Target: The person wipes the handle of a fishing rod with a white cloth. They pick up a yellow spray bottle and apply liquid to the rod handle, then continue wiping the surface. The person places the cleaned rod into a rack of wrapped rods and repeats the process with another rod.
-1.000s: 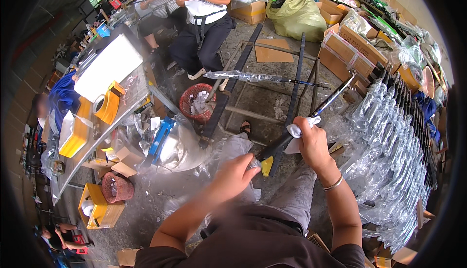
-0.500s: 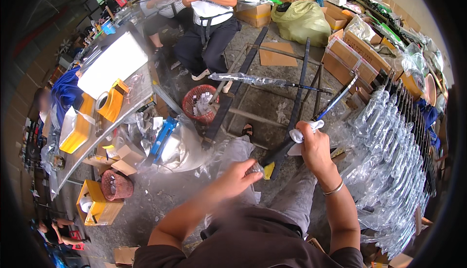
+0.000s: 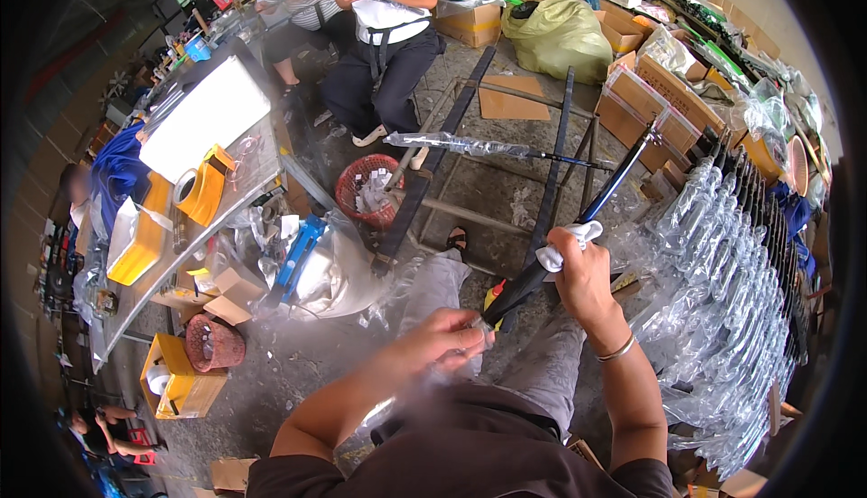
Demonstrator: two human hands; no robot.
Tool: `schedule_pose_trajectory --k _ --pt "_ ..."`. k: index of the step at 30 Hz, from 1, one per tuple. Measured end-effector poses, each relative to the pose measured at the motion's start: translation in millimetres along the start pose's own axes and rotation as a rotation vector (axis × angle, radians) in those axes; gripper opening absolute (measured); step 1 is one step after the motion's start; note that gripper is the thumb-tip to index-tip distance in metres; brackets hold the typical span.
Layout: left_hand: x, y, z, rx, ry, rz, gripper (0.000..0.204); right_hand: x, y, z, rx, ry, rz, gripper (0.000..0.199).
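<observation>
A dark fishing rod [image 3: 614, 184] with a blue section slants up and away to the right in front of me. My right hand [image 3: 582, 277] is closed round it, with a white cloth [image 3: 587, 230] between fingers and rod. The rod's thick black handle [image 3: 517, 293] points back toward my left hand [image 3: 447, 339], whose fingers are closed on a piece of clear plastic [image 3: 488, 334] at the handle's butt end. Beyond, another rod in a clear sleeve [image 3: 470, 145] lies across the bars of a metal rack [image 3: 546, 195]. Something yellow and red [image 3: 493, 294] shows behind the handle.
Many plastic-sleeved rods [image 3: 713, 317] lean in a row at my right. A table [image 3: 248, 173] with tape and yellow boxes stands left. Red baskets [image 3: 361, 200] and a white sack [image 3: 334, 272] sit on the floor. Two people sit beyond; one [image 3: 388, 10] holds a rod.
The rod has shifted, its black handle now showing more between my hands. My left hand has moved slightly down, with more clear plastic visible at its fingers. The far person's hands have lowered.
</observation>
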State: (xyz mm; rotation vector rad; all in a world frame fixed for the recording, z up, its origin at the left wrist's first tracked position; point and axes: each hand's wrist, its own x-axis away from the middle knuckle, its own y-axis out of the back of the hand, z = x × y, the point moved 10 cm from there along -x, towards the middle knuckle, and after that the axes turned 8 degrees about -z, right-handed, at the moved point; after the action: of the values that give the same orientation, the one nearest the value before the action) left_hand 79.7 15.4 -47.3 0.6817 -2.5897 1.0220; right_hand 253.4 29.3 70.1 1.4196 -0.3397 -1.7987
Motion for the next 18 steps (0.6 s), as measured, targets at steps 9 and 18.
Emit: schedule_pose_trajectory --k 9,18 --pt "6 20 -41 -0.623 -0.276 -0.421 0.030 -1 -12 -13 0.007 -0.172 0.104 0.040" --pt "12 -10 -8 0.305 -0.066 0.062 0.045 19 2 -23 -0.074 0.021 -0.141 0.060"
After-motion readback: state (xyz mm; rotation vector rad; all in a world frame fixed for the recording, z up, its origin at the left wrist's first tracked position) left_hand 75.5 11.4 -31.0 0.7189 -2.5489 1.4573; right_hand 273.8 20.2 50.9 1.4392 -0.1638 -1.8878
